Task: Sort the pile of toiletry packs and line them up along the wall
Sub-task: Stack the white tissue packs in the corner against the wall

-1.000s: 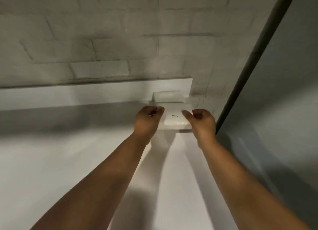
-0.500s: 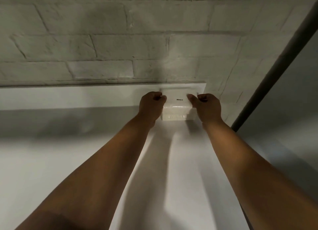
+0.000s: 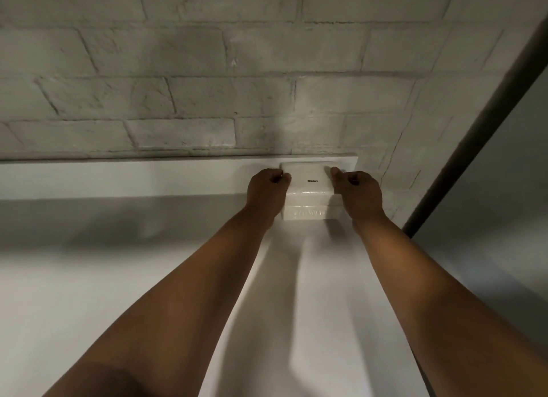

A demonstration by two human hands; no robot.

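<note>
A white toiletry pack (image 3: 308, 179) with a small black date print on top sits on a second white pack (image 3: 305, 214), and the two form a stack against the painted brick wall (image 3: 207, 100). My left hand (image 3: 268, 193) grips the top pack's left end with curled fingers. My right hand (image 3: 357, 193) grips its right end the same way. The stack stands near the right end of the white surface (image 3: 148, 278).
A raised white ledge (image 3: 133, 177) runs along the foot of the wall. A dark post (image 3: 474, 126) slants up at the right, with a grey panel (image 3: 510, 189) beyond it. Shadows of my arms fall across the surface.
Both hands carried the top pack forward and set it onto the pack by the wall. The camera has moved closer to the wall.
</note>
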